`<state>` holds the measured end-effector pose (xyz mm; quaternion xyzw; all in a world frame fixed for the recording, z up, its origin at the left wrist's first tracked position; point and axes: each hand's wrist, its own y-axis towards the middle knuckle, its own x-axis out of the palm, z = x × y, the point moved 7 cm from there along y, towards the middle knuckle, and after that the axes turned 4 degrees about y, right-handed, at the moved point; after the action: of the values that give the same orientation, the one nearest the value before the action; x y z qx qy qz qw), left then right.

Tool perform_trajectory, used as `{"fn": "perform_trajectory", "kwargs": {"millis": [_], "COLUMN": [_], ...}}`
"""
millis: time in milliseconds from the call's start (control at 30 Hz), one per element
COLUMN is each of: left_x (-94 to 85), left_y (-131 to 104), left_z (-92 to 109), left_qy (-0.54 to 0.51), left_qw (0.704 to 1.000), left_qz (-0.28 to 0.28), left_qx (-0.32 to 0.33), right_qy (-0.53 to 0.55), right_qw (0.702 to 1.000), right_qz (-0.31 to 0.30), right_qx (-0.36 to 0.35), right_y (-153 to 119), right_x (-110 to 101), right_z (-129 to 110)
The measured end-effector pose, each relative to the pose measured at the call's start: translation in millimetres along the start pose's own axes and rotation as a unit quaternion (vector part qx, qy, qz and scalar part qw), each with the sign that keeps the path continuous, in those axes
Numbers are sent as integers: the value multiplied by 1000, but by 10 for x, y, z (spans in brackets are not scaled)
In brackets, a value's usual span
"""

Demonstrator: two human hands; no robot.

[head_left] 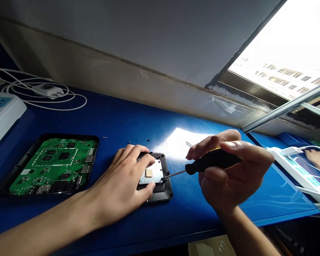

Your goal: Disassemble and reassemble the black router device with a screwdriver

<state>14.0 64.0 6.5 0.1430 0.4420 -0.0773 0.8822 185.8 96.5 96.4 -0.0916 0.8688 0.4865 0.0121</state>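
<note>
My right hand (229, 170) is closed around the black handle of a screwdriver (212, 160) with yellow trim. Its thin shaft points left, and the tip meets the edge of a black plastic cover (164, 193) near a corner of the metal plate inside. That silvery plate (158, 170) carries a small beige square pad (148, 173). Across the cover's left part lies my left hand (125, 170), gripping it with fingertips at the far side and thumb at the near side, so much of the cover is hidden. Left of it, a green circuit board (56, 160) sits in a black case.
Several small screws (104, 137) lie on the blue table (117, 110). A white charger (49, 90) with coiled cable rests at the back left. On the right, a white power strip (296, 167) stands near another person's hand (318, 160). A metal frame (282, 106) crosses the right side.
</note>
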Motion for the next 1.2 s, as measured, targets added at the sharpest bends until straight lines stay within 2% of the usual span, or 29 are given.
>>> {"fn": "perform_trajectory", "kwargs": {"millis": [100,200,300,500,667,833,1000,1067,1200], "left_x": [13,15,10,1,2,-1,8,10,0], "left_y": [7,7,9,16,16,14,-8,-14,-8], "left_z": [-6,-5,4,6,11,6,-15,-18,-10], "left_qy": [-2,1,1,1,1,5,5,4,8], "left_qw": [1000,1000,1000,1000,1000,1000,1000,1000,1000], "left_qz": [-4,-5,-8,-3,-4,-5,0,3,18], "left_qx": [-3,-4,-2,1,3,1,4,4,5], "right_qy": [38,8,-23,0,-6,-11,44,73,45], "right_qw": [999,998,1000,1000,1000,1000,990,987,997], "right_qz": [1,-20,-12,-1,4,-12,-51,-48,-21], "right_qx": [30,53,16,-22,30,23,123,138,61], "right_y": [-14,-19,9,38,12,31,34,25,28], "right_x": [4,32,8,-26,-22,-31,9,12,-34], "right_z": [10,19,3,69,146,145,244,263,175]}}
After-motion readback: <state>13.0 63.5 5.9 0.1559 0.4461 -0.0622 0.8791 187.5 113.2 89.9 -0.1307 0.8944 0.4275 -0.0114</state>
